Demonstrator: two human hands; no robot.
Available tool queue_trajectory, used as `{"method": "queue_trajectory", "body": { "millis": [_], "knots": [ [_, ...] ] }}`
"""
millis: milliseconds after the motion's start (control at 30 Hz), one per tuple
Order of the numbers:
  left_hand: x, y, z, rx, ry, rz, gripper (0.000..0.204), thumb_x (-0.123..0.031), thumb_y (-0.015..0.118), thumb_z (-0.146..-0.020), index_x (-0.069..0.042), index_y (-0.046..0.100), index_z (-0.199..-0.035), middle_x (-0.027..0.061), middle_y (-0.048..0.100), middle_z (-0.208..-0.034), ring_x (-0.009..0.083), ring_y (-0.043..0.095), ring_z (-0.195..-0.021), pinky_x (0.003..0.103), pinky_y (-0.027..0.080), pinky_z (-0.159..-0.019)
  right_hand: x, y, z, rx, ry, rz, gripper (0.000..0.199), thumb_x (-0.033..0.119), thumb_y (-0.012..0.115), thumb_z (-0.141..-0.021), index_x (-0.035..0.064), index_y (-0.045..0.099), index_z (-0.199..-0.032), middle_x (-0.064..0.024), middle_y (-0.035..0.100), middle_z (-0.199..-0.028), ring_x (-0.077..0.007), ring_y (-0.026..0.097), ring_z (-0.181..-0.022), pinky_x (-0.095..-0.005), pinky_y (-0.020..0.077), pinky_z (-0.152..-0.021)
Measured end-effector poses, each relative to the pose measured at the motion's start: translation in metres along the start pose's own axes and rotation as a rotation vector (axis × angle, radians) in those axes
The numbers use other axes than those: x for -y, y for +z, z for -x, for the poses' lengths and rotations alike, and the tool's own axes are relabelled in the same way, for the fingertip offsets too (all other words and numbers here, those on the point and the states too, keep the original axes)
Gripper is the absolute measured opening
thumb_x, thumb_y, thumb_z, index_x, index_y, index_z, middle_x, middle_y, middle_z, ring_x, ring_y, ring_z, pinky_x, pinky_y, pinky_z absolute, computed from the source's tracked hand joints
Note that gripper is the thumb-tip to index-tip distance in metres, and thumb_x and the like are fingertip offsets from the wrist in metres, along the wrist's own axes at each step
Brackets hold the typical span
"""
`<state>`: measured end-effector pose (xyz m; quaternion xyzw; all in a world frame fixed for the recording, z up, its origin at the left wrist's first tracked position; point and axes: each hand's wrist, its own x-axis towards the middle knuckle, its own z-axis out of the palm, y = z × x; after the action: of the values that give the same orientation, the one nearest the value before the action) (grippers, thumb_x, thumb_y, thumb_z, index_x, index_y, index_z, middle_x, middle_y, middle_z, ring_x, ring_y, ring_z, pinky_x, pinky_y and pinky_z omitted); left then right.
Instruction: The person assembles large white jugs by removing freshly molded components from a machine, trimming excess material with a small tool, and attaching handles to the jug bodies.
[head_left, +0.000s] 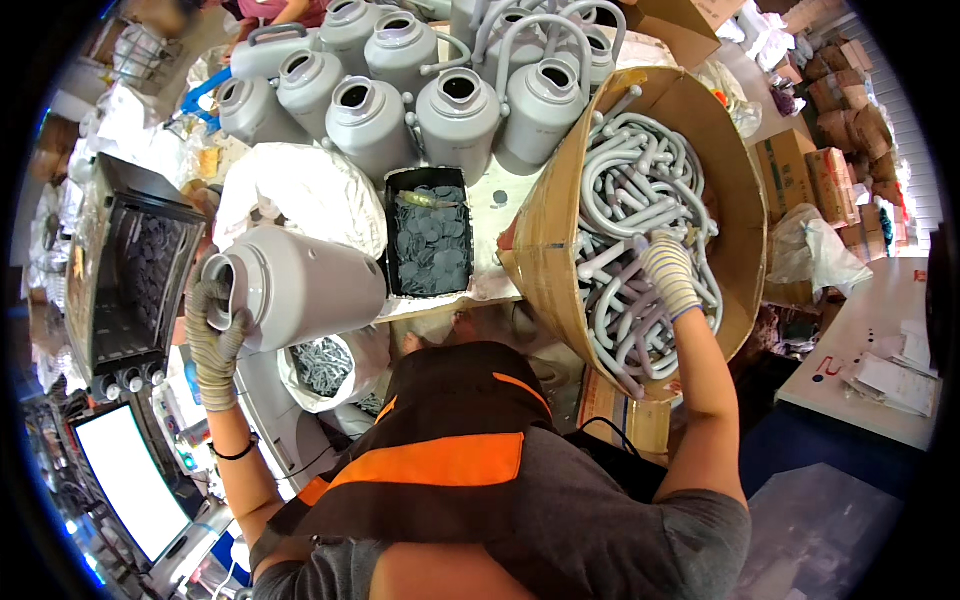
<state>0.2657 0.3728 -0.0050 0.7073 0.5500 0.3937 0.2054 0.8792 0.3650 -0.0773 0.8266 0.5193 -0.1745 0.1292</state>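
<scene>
With the left hand, gloved, grips a grey canister around its mouth rim, holding it on its side with the opening toward the left, seemingly for a surer hold than on the smooth, wide body. With the right hand, also gloved, touches curved grey tubes inside an open carton, heaped loose perhaps for easy picking; cannot tell whether grasping one. Has, farther out on the worktop, a black tray of dark discs, probably set close for a short reach, with upright canisters grouped behind
</scene>
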Motion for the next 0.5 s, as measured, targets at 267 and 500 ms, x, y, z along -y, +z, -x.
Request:
{"method": "queue_trajectory", "body": {
  "millis": [267,500],
  "knots": [
    [0.028,0.009,0.025,-0.162,-0.108,0.022,0.049,-0.031,0.082,-0.063,-0.006,0.051,-0.091,0.0148,0.054,-0.12,0.0286,0.052,-0.11,0.04,0.04,-0.097,-0.007,0.098,-0.033,0.291,0.443,-1.76,0.031,0.03,0.063,-0.083,0.0096,0.054,-0.104,-0.011,0.058,-0.104,-0.0273,0.054,-0.093,-0.0438,0.0478,-0.083],
    [0.001,0.011,0.03,-0.225,-0.067,0.105,0.042,-0.023,0.078,-0.065,-0.008,0.052,-0.095,0.0178,0.051,-0.123,0.0299,0.051,-0.112,0.042,0.042,-0.097,-0.041,0.043,0.028,-0.375,-0.208,-0.393,0.04,0.027,0.061,-0.086,0.0038,0.053,-0.117,-0.0185,0.063,-0.105,-0.0339,0.062,-0.087,-0.0426,0.0492,-0.078]
  ]
}}
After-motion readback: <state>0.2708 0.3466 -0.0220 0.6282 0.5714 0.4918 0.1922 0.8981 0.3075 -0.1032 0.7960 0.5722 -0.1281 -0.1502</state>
